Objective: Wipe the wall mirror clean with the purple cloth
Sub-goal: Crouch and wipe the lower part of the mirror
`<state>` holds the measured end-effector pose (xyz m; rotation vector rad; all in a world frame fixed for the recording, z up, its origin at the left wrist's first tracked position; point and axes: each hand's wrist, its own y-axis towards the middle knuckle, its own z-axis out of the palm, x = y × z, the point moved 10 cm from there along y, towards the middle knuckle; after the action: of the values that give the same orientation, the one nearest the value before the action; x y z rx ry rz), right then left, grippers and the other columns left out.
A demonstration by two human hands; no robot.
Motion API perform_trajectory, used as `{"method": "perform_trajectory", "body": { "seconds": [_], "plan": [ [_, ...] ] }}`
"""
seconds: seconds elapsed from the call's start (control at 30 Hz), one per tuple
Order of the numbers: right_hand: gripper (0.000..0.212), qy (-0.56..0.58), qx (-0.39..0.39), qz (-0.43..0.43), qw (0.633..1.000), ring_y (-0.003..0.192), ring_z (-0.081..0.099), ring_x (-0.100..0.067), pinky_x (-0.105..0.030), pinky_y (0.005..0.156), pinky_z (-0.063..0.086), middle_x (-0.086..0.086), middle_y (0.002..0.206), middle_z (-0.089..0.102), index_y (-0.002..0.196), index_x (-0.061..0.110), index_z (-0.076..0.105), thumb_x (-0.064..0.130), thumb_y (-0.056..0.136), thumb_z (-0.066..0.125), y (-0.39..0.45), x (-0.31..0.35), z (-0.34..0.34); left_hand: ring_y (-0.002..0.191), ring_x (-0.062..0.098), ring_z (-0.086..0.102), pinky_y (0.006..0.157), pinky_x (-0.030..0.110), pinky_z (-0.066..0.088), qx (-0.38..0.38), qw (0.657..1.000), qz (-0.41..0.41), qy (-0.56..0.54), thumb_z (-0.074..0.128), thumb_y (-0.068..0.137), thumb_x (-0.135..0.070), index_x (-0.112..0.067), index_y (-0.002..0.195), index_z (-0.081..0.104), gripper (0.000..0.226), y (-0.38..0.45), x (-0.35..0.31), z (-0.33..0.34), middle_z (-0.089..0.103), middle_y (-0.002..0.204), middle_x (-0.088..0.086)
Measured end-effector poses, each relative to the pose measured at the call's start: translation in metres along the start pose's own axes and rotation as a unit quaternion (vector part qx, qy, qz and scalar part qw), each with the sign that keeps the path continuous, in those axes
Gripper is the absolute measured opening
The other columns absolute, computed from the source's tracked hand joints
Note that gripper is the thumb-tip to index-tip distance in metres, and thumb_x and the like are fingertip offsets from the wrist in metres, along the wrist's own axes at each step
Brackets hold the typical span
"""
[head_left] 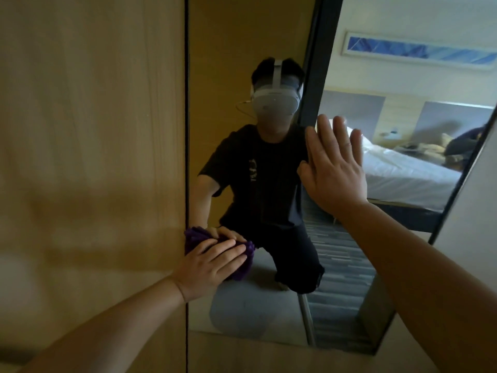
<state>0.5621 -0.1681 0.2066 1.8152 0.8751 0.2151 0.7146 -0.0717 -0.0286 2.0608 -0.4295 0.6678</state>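
The tall wall mirror [269, 36] fills the middle of the view, set in a wooden panel. My left hand [208, 265] lies flat on the purple cloth [243, 270] and presses it against the glass near the mirror's left edge, low down. The cloth is bunched under my fingers and partly hidden by them. My right hand [334, 165] is held up with straight, spread fingers, palm toward the glass higher up on the right; whether it touches the mirror is unclear.
A light wooden wall panel [91, 157] runs along the mirror's left side. The mirror's dark frame edge [462, 170] slants on the right. The glass reflects a kneeling person, a white bed and striped carpet.
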Motion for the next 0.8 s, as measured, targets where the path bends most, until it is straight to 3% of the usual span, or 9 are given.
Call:
{"method": "perform_trajectory", "body": {
  "seconds": [0.13, 0.3, 0.4, 0.47, 0.53, 0.7, 0.8],
  "plan": [
    [0.061, 0.014, 0.044, -0.024, 0.999, 0.152, -0.009, -0.021, -0.039, 0.122, -0.014, -0.007, 0.167, 0.008, 0.157, 0.016, 0.021, 0.037, 0.104, 0.043, -0.002, -0.005, -0.009, 0.117, 0.029, 0.058, 0.088, 0.046, 0.05, -0.042, 0.996, -0.048, -0.058, 0.049, 0.1, -0.01, -0.012, 0.136, 0.053, 0.036, 0.057, 0.028, -0.046, 0.059, 0.135, 0.009],
    [0.062, -0.004, 0.009, 0.01, 1.0, 0.154, -0.001, -0.025, -0.047, 0.124, -0.001, -0.007, 0.166, 0.009, 0.158, 0.015, 0.021, 0.038, 0.105, 0.043, -0.021, -0.035, -0.034, 0.116, 0.034, 0.055, 0.092, 0.048, 0.045, -0.177, 0.977, -0.106, -0.05, 0.062, 0.091, -0.003, -0.008, 0.135, 0.052, 0.045, 0.17, 0.093, -0.127, 0.059, 0.135, 0.014],
    [0.063, -0.038, 0.037, 0.04, 0.998, 0.153, -0.006, -0.027, -0.049, 0.123, -0.004, -0.009, 0.167, 0.001, 0.159, 0.015, 0.012, 0.042, 0.106, 0.035, -0.031, -0.064, -0.025, 0.118, 0.031, 0.05, 0.094, 0.045, 0.041, -0.225, 0.97, -0.088, 0.006, 0.063, 0.093, -0.013, -0.007, 0.133, 0.056, 0.041, 0.238, 0.115, -0.166, 0.059, 0.135, 0.013],
    [0.064, -0.05, 0.056, 0.051, 0.996, 0.153, -0.01, -0.026, -0.049, 0.123, -0.007, -0.01, 0.166, -0.003, 0.159, 0.014, 0.008, 0.042, 0.107, 0.033, -0.035, -0.079, -0.016, 0.12, 0.03, 0.049, 0.096, 0.043, 0.041, -0.22, 0.971, -0.09, 0.03, 0.06, 0.095, -0.018, -0.006, 0.133, 0.058, 0.04, 0.273, 0.124, -0.172, 0.058, 0.137, 0.012],
    [0.064, -0.047, 0.056, 0.048, 0.996, 0.153, -0.01, -0.026, -0.05, 0.123, -0.006, -0.011, 0.166, -0.001, 0.158, 0.013, 0.01, 0.04, 0.107, 0.037, -0.036, -0.084, -0.011, 0.129, 0.033, 0.048, 0.103, 0.045, 0.04, -0.17, 0.982, -0.08, 0.035, 0.057, 0.094, -0.021, -0.006, 0.139, 0.053, 0.048, 0.295, 0.124, -0.157, 0.051, 0.145, 0.015],
    [0.061, -0.021, 0.02, 0.038, 0.999, 0.153, -0.002, -0.029, -0.051, 0.123, -0.004, -0.011, 0.166, 0.007, 0.157, 0.012, 0.017, 0.038, 0.105, 0.037, -0.037, -0.087, -0.009, 0.147, 0.034, 0.027, 0.121, 0.048, 0.02, -0.109, 0.99, -0.083, 0.042, 0.045, 0.099, -0.033, -0.007, 0.151, 0.037, 0.058, 0.275, 0.095, -0.109, 0.03, 0.159, 0.016],
    [0.06, -0.01, 0.005, 0.044, 0.999, 0.153, 0.0, -0.03, -0.053, 0.123, -0.001, -0.012, 0.166, 0.009, 0.156, 0.011, 0.021, 0.038, 0.104, 0.035, -0.035, -0.087, -0.008, 0.147, 0.033, 0.03, 0.117, 0.051, 0.029, -0.12, 0.991, -0.048, 0.032, 0.051, 0.1, -0.035, -0.006, 0.149, 0.042, 0.058, 0.236, 0.054, -0.088, 0.034, 0.157, 0.017]
  ]
}}
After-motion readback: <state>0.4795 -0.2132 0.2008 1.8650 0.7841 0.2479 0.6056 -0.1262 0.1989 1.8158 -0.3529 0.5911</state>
